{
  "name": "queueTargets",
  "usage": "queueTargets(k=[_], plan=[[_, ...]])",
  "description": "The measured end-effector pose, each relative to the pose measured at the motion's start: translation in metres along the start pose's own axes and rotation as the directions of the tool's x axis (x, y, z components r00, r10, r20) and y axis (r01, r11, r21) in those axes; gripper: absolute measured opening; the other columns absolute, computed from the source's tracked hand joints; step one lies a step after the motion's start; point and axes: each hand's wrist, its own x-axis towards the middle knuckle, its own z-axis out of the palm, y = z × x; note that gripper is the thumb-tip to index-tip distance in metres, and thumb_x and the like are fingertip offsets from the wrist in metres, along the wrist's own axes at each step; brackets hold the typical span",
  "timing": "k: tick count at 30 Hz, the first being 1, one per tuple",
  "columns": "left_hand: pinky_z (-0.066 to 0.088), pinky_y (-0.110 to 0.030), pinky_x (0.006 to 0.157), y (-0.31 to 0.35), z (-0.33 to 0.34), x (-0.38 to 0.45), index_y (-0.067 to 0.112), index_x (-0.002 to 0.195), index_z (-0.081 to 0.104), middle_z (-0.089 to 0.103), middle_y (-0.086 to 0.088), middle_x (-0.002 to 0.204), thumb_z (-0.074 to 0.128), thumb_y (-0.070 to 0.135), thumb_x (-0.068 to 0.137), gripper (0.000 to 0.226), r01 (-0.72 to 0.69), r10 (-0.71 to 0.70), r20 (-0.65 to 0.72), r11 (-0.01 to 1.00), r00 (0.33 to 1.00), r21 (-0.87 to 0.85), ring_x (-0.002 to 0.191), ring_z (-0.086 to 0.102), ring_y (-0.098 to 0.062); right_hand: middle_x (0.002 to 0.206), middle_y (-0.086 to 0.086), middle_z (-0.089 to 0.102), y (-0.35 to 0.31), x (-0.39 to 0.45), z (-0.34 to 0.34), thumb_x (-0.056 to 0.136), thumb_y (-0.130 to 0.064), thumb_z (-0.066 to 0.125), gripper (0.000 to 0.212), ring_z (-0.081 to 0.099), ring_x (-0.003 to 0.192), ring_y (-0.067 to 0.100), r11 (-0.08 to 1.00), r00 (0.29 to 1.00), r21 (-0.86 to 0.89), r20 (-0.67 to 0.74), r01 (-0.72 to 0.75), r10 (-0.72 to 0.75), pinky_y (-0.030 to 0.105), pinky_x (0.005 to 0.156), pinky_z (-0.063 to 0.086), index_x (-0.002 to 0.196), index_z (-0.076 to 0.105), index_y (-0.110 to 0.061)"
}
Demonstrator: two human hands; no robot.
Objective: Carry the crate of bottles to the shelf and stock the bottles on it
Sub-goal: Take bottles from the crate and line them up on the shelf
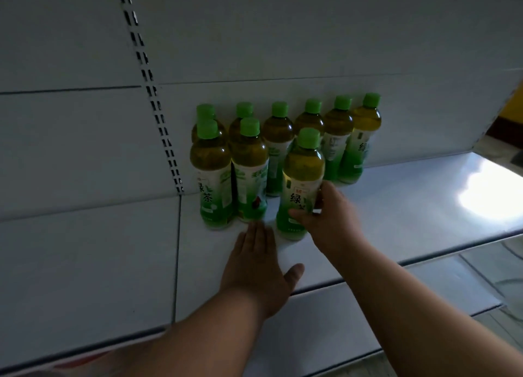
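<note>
**Green tea lines up on the white shelf**

Nine bottles in play on the white shelf [396,207], every one with a bright green cap, amber-green liquid up to the shoulder, and a white-to-green label. The writing is Chinese: the front-left bottle [212,175] reads 绿茶, though its first character is partly cut off. The held bottle [301,184] shows 绿 clearly, with a small red mark above it; the character below is covered by the thumb.

Six bottles form the back row [336,139] against the shelf's rear panel [283,37]. Two stand in front of that row at its left end, touching side by side, the second bottle [250,170] showing a small red patch low on its label.

The right hand [328,218] is wrapped around the lower half of the held bottle, which stands in front of the back row's middle, leaning slightly. The left hand [257,269] lies flat and spread on the shelf, gripping nothing, fingertips just short of the second bottle's base.
</note>
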Motion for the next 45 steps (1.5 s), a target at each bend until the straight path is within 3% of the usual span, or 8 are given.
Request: queueTargets(k=[4,18,22,24,28,34,41,45], plan=[[-0.011,-0.036,0.121,0.0,0.0,0.001,0.006,0.154,-0.015,-0.021,-0.013,0.162,0.019,0.069,0.095,0.093,0.004,-0.004,0.007,1.0,1.0,-0.009,0.15,-0.02,-0.022,0.114,-0.002,0.065,-0.003,0.023,0.012,0.073,-0.031,0.085,0.049,0.064,0.103,0.018,1.0,1.0,-0.008,-0.02,0.019,-0.019,0.043,0.085,0.058,0.108,0.052,-0.023],[-0.007,-0.036,0.122,-0.001,0.004,0.003,0.007,0.156,-0.008,-0.012,-0.013,0.165,0.026,0.07,0.093,0.096,-0.002,-0.001,-0.031,0.997,1.0,-0.083,0.152,-0.012,-0.022,0.127,0.001,0.065,-0.017,0.045,0.015,0.082,-0.025,0.079,0.056,0.061,0.118,0.024,1.0,0.999,-0.028,0.053,-0.003,0.005,0.043,0.097,0.053,0.129,0.048,-0.02],[0.005,-0.037,0.123,-0.01,-0.011,0.001,0.014,0.158,0.003,0.003,-0.007,0.166,0.038,0.071,0.091,0.094,-0.002,-0.003,-0.018,0.966,1.0,-0.26,0.152,0.002,-0.023,0.132,0.002,0.06,-0.012,0.0,0.007,0.081,-0.033,0.079,0.069,0.058,0.119,0.021,0.993,0.997,-0.103,-0.049,0.053,-0.059,0.039,0.093,0.051,0.138,0.042,-0.021],[0.014,-0.038,0.121,-0.014,-0.024,-0.008,0.017,0.158,0.014,0.016,-0.005,0.165,0.045,0.068,0.09,0.09,-0.052,0.036,-0.066,0.963,0.997,-0.266,0.15,0.015,-0.024,0.134,0.002,0.056,-0.009,-0.033,-0.008,0.083,-0.034,0.077,0.071,0.056,0.121,0.02,0.977,0.998,-0.206,-0.018,0.057,-0.062,0.038,0.095,0.05,0.142,0.04,-0.023],[0.03,-0.04,0.113,-0.006,-0.054,-0.048,0.024,0.152,0.029,0.033,-0.003,0.156,0.056,0.064,0.087,0.081,-0.285,0.269,-0.121,0.948,0.956,-0.143,0.141,0.031,-0.025,0.142,0.003,0.046,-0.018,-0.109,-0.059,0.078,-0.039,0.08,0.085,0.053,0.124,0.022,0.904,0.994,-0.428,0.101,0.006,0.041,0.038,0.098,0.048,0.148,0.034,-0.028],[0.039,-0.042,0.105,0.053,-0.079,-0.13,0.035,0.149,0.033,0.042,-0.006,0.143,0.061,0.069,0.08,0.081,-0.539,0.528,-0.112,0.835,0.842,-0.111,0.13,0.04,-0.028,0.144,0.003,0.041,-0.043,-0.238,-0.139,0.068,-0.047,0.084,0.098,0.052,0.123,0.024,0.727,0.958,-0.652,-0.001,-0.217,0.286,0.029,0.091,0.043,0.149,0.03,-0.031],[0.037,-0.045,0.106,0.118,-0.049,-0.194,0.039,0.15,0.027,0.041,-0.004,0.142,0.055,0.076,0.078,0.086,-0.663,0.664,-0.007,0.746,0.747,-0.062,0.132,0.039,-0.028,0.14,0.008,0.045,-0.017,-0.325,-0.181,0.072,-0.04,0.082,0.09,0.051,0.124,0.03,0.62,0.869,-0.644,-0.151,-0.448,0.472,0.04,0.1,0.047,0.147,0.033,-0.026],[0.038,-0.046,0.105,0.139,-0.009,-0.201,0.038,0.15,0.028,0.044,-0.003,0.138,0.051,0.077,0.079,0.084,-0.695,0.697,0.026,0.716,0.716,-0.057,0.129,0.042,-0.027,0.134,0.013,0.049,0.033,-0.336,-0.18,0.078,-0.032,0.079,0.075,0.052,0.121,0.031,0.608,0.804,-0.58,-0.152,-0.543,0.574,0.035,0.095,0.044,0.141,0.04,-0.019]])
